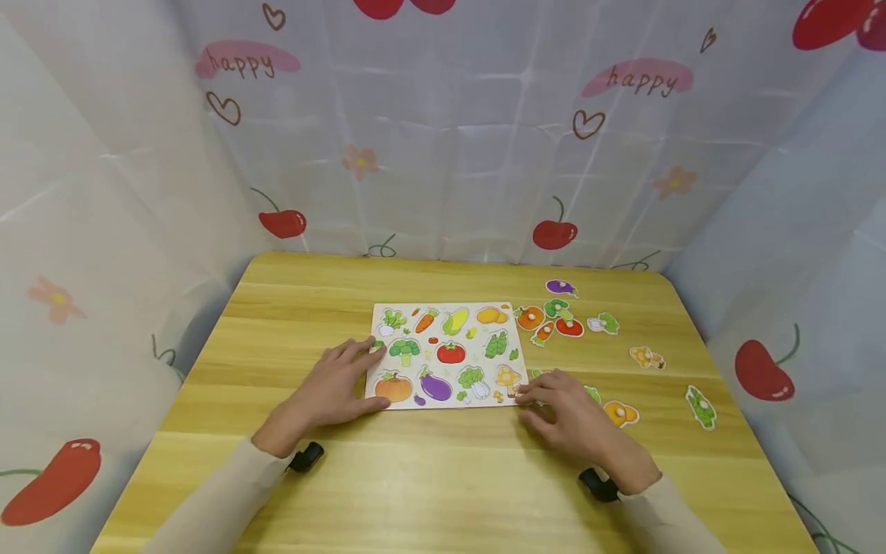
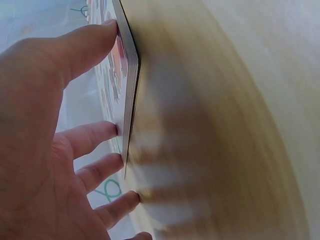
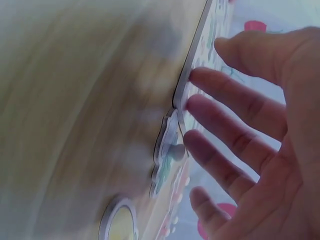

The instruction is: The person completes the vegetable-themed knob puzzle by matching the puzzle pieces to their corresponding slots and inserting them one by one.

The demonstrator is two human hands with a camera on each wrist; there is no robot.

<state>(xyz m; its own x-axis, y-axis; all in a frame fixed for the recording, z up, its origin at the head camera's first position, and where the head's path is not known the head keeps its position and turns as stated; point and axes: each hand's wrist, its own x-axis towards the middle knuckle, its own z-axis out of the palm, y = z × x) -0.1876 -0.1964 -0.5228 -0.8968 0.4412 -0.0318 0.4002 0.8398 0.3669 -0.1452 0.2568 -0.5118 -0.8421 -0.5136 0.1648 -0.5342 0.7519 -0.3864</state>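
A white puzzle board (image 1: 477,402) printed with vegetables lies flat on the wooden table. My left hand (image 1: 332,388) is at its left side, thumb on the lower left corner and fingertips along the left edge. In the left wrist view the fingers (image 2: 95,135) are spread and fairly straight. By the lower right corner is my right hand (image 1: 574,419), its fingertips touching or very near the board's edge. Right beside those fingers lies a white-and-green knobbed piece (image 3: 167,150), partly hidden in the head view. A yellow-orange piece (image 1: 620,414) lies right of the hand.
Loose knobbed pieces lie right of the board: an eggplant (image 1: 559,287), a broccoli (image 1: 556,308), a pumpkin (image 1: 531,318), a carrot (image 1: 543,333), a tomato (image 1: 570,328), a cabbage (image 1: 604,323), mushrooms (image 1: 647,357) and a leafy green (image 1: 701,408). Printed curtains (image 1: 450,192) hang around the table.
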